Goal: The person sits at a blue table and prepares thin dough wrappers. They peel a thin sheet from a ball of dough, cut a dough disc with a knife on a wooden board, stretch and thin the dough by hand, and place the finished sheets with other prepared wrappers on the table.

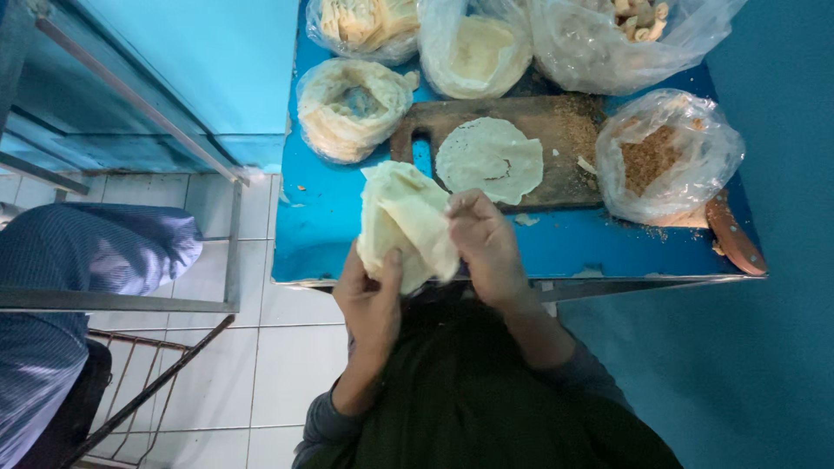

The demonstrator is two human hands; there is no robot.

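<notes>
My left hand (372, 300) and my right hand (486, 247) together hold a stack of thin pale dough wrappers (401, 221) just above the near edge of a small blue table (321, 234). The left thumb presses on the stack's lower part and the right fingers pinch its right edge. One round wrapper (489, 160) lies flat on a dark wooden cutting board (556, 130) right behind my hands. A clear plastic bag of brown crumbly filling (665, 156) stands open at the board's right end.
Clear bags stand along the table's back: wrappers (352, 108), more wrappers (365, 26), pale dough sheets (476, 48), rolled pieces (625, 35). A wooden-handled knife (734, 243) lies at the right edge. Another person's striped blue sleeve (78, 252) and metal rails (130, 300) are left, over white tiles.
</notes>
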